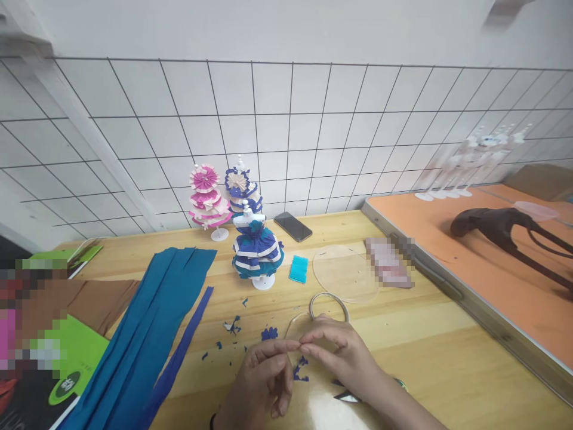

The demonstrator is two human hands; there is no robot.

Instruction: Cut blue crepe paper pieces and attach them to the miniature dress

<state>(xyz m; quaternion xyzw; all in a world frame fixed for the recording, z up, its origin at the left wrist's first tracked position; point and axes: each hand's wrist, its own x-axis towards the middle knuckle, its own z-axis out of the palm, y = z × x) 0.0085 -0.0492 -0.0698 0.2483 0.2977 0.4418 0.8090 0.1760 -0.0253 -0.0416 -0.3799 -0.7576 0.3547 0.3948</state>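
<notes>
My left hand [267,373] and my right hand [342,352] meet fingertip to fingertip low in the middle of the head view. Both are closed in a pinch; whatever lies between the fingertips is too small to make out. Beneath them is a torn scrap of dark blue paper [301,371]. A small dark blue paper flower [269,333] lies just beyond my left fingers. Right behind my right hand rests a thin ring [330,294]. Scissors [348,397] lie partly hidden under my right wrist.
A doll-size dress form in a blue paper dress [258,248] stands ahead, with a pink one [206,197] behind. Teal crepe paper [152,322] covers the left side. A phone [293,227], a turquoise strip bundle [298,269] and a clear disc [342,272] lie beyond my hands.
</notes>
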